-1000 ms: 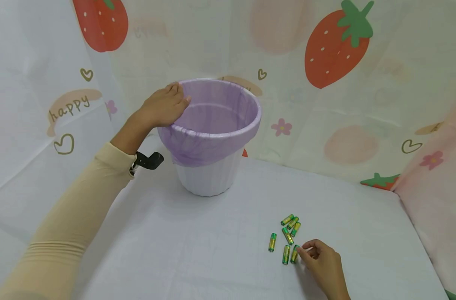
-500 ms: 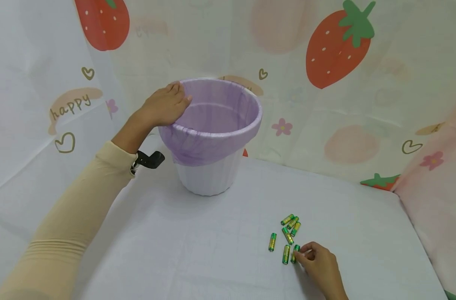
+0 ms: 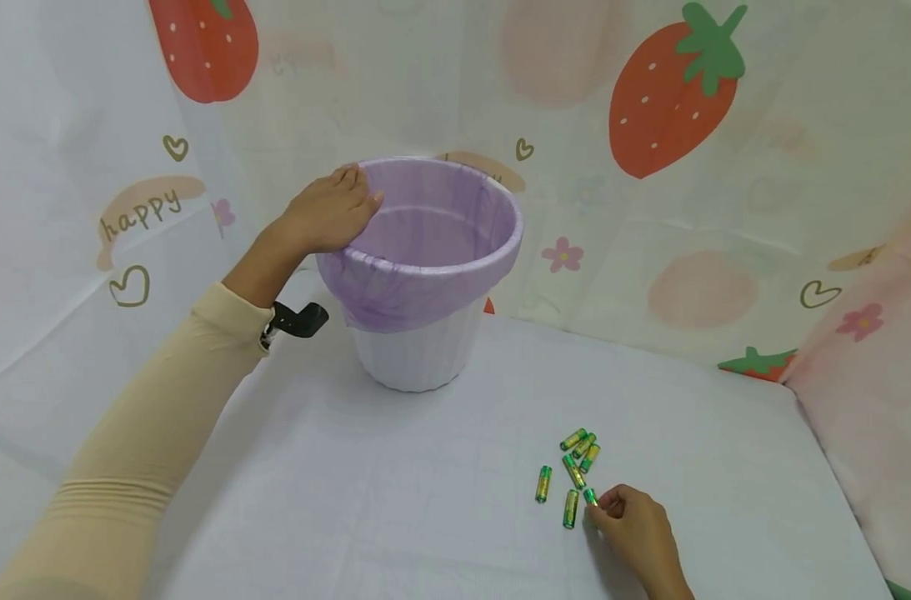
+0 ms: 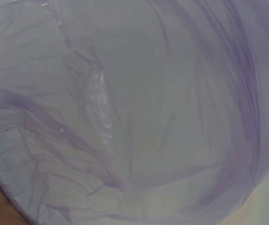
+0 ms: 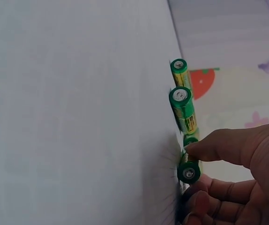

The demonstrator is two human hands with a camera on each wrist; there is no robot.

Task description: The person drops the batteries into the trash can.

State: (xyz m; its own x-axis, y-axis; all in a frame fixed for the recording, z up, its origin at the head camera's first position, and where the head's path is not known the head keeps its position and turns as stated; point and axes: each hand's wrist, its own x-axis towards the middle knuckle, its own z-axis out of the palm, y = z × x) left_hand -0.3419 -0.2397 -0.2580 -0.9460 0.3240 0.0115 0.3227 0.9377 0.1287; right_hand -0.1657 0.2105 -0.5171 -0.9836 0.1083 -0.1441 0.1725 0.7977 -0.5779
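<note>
A white trash bin stands at the back, lined with a purple plastic bag folded over its rim. My left hand grips the bin's left rim, thumb on the inner side. The left wrist view is filled by the bag's translucent plastic, a bit of the hand at the lower left corner. At the front right, my right hand pinches a green and yellow battery between thumb and fingers, low over the white cloth. Several matching batteries lie just beyond it, including one to its left and one farther left.
White cloth covers the table. Behind it hangs a backdrop printed with strawberries, hearts and flowers, and a pinkish sheet rises at the right. A small cluster of batteries lies between my right hand and the bin.
My right thumb and fingers have closed in on the nearest battery and now pinch it, covering its lower part. The left hand and the bin stay put.
</note>
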